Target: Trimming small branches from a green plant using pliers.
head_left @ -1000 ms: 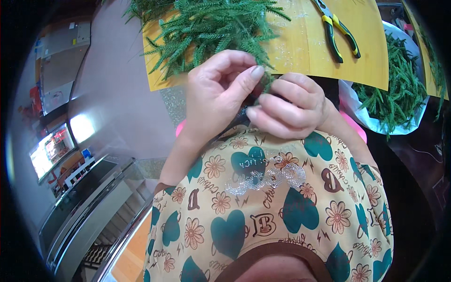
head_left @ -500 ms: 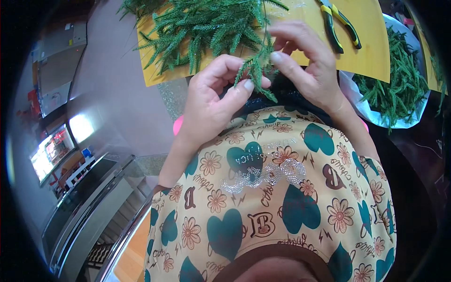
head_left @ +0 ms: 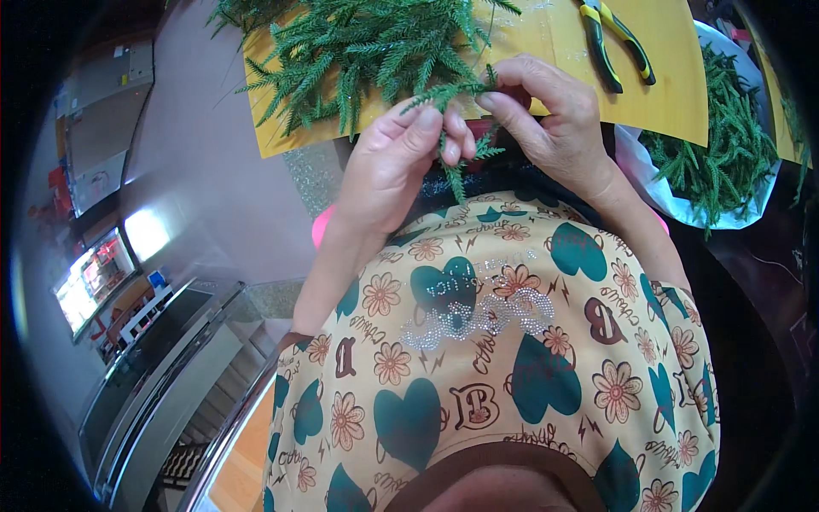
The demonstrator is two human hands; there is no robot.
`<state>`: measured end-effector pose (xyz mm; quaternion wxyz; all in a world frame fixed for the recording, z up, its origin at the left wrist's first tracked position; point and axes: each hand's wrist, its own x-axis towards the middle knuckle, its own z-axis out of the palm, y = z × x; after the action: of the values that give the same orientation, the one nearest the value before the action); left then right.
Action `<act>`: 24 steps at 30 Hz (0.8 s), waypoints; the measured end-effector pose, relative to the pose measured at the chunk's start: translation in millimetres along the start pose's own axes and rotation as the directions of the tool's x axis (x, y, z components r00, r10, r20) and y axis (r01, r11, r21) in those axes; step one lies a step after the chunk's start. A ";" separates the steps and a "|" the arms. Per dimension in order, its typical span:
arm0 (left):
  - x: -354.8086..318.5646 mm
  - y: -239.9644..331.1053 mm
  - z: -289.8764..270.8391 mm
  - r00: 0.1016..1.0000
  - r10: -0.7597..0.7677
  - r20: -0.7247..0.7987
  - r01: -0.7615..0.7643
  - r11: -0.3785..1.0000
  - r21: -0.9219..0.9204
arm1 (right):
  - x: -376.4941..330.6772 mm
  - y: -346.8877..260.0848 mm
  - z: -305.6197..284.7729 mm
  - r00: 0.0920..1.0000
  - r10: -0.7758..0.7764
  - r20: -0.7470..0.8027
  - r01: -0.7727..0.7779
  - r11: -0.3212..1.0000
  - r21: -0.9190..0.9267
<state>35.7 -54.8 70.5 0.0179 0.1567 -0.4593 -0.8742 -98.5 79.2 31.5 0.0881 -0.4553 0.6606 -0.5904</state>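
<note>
Between my two hands, over the near edge of the yellow board, is a small green artificial pine sprig (head_left: 465, 89) with several needled branches. My left hand (head_left: 401, 149) pinches one branch between thumb and fingers, while other tips hang below its fingers. My right hand (head_left: 554, 115) grips the sprig's other end with thumb and forefinger. Just beyond my hands lies a thick heap of green pine sprigs (head_left: 375, 55) on the yellow board (head_left: 546, 43).
Pliers with black and yellow handles (head_left: 616, 47) lie on the board to the right. Further right, a pale bag-lined container (head_left: 751, 213) holds more green sprigs (head_left: 717, 136). A stair railing (head_left: 162, 375) and steps are at the lower left.
My left hand has turned and now holds a branch higher up. The sprig has swung from hanging down to lying more sideways between my hands; my right hand has moved slightly down.
</note>
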 end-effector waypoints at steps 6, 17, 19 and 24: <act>-0.9 -3.4 2.9 0.989 -0.071 0.134 0.051 0.988 0.146 | 0.6 11.8 -1.4 0.998 -0.015 0.053 0.010 0.996 0.085; -2.4 -5.2 14.8 0.998 0.024 -0.050 -0.023 0.999 0.022 | 1.9 16.0 -20.1 0.998 0.011 -0.056 -0.010 1.000 0.016; -8.7 -0.7 16.1 0.993 0.075 -0.094 -0.069 0.996 0.064 | 9.0 10.6 -36.8 0.981 0.005 -0.196 -0.029 0.992 -0.119; -19.1 1.4 9.1 0.976 0.151 -0.157 -0.123 0.977 0.174 | 15.3 34.1 -79.1 0.989 -0.096 -0.113 -0.044 0.537 -0.843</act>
<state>51.1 -45.0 81.3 0.1043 0.1994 -0.5358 -0.8138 -175.9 119.9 31.4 -0.1992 -0.4068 0.8607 -0.2323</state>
